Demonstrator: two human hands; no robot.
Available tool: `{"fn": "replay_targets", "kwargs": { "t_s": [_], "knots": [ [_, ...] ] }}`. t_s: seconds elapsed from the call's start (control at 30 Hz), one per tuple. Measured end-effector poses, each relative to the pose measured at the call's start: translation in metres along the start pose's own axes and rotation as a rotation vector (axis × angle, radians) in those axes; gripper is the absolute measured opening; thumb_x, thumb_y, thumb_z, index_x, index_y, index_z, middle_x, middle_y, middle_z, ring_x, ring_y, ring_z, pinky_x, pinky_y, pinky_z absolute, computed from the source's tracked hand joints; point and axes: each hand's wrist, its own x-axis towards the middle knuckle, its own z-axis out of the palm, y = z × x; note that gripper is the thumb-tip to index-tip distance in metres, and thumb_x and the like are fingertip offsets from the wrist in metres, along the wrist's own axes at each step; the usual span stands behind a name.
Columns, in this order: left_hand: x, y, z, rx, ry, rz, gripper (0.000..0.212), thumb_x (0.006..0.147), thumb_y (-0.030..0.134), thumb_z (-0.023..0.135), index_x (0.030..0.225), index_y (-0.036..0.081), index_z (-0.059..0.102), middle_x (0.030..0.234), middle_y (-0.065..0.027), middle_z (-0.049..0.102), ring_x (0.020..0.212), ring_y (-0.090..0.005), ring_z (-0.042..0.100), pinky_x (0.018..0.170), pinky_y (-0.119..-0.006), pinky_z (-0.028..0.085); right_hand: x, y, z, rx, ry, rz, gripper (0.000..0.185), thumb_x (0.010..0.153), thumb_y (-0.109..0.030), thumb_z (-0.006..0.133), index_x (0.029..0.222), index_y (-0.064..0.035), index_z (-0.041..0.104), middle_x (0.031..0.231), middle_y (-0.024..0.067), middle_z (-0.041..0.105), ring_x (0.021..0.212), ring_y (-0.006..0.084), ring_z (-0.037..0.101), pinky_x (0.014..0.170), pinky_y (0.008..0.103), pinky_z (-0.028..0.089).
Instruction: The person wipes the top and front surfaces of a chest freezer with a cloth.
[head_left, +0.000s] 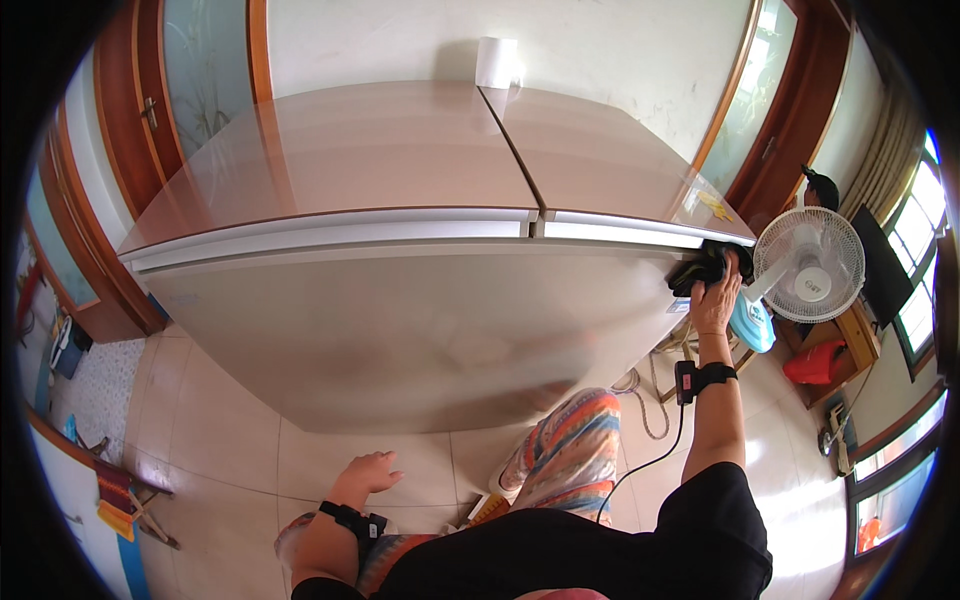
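Observation:
A wide beige chest freezer (375, 330) stands before me, topped by two glossy brown lids (360, 157) with pale front edges. My right hand (716, 300) presses a crumpled dark cloth (694, 274) against the upper right corner of the front panel, just under the lid's edge. Part of the cloth is hidden behind the fingers. Low on the left, my left hand (367, 472) hangs over the tiled floor, holding nothing, its thumb and fingers apart. It does not touch the freezer.
A white paper roll (496, 64) stands at the back of the lids. Something yellow (714, 205) lies on the right lid. Close beside my right hand is a white fan (810, 266) with a blue base. A looped rope (649, 409) lies on the floor; a folding stool (142, 502) stands left.

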Motion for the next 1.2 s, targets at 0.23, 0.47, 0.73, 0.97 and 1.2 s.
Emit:
{"fn": "replay_targets", "kwargs": {
  "t_s": [0.23, 0.47, 0.73, 0.97, 1.2],
  "knots": [
    [0.003, -0.003, 0.006, 0.022, 0.036, 0.014, 0.048, 0.086, 0.046, 0.057, 0.113, 0.007, 0.054, 0.111, -0.019, 0.062, 0.103, -0.0362, 0.06, 0.086, -0.049, 0.047, -0.002, -0.005, 0.012, 0.096, 0.053, 0.074, 0.066, 0.076, -0.014, 0.052, 0.136, 0.003, 0.032, 0.142, 0.0268, 0.032, 0.13, 0.0474, 0.031, 0.113, 0.0522, 0.018],
    [0.006, -0.005, 0.02, 0.027, 0.007, 0.045, 0.048, 0.086, 0.047, 0.056, 0.113, 0.007, 0.055, 0.112, -0.0168, 0.063, 0.105, -0.0346, 0.06, 0.087, -0.049, 0.047, 0.0, -0.086, 0.008, 0.248, -0.002, -0.015, 0.075, 0.076, -0.011, 0.052, 0.141, 0.0094, 0.021, 0.146, 0.031, 0.025, 0.137, 0.0471, 0.02, 0.114, 0.0548, 0.013],
    [0.003, -0.007, 0.017, 0.035, 0.097, 0.086, 0.048, 0.085, 0.047, 0.057, 0.114, 0.008, 0.055, 0.106, -0.0156, 0.065, 0.097, -0.0347, 0.064, 0.081, -0.05, 0.049, 0.019, -0.249, 0.015, 0.228, -0.006, -0.422, 0.061, 0.074, -0.028, 0.061, 0.128, -0.0001, 0.053, 0.132, 0.019, 0.052, 0.1, 0.0341, 0.061, 0.085, 0.0514, 0.043],
    [0.003, -0.01, 0.027, 0.011, 0.209, 0.053, 0.046, 0.084, 0.046, 0.06, 0.109, 0.007, 0.059, 0.1, -0.0141, 0.066, 0.093, -0.0332, 0.066, 0.075, -0.051, 0.05, 0.039, -0.366, -0.006, 0.266, -0.063, -0.678, 0.058, 0.078, -0.025, 0.059, 0.131, -0.002, 0.051, 0.136, 0.0131, 0.05, 0.111, 0.0315, 0.055, 0.099, 0.0535, 0.033],
    [0.003, -0.005, 0.01, -0.031, 0.235, 0.043, 0.047, 0.083, 0.046, 0.063, 0.111, 0.009, 0.06, 0.099, -0.0121, 0.067, 0.094, -0.0333, 0.065, 0.077, -0.05, 0.049, 0.068, -0.496, -0.022, 0.271, -0.08, -0.873, 0.066, 0.086, -0.05, 0.055, 0.137, -0.0093, 0.047, 0.14, -0.0006, 0.049, 0.114, 0.0236, 0.049, 0.103, 0.0473, 0.031]
  ]
}}
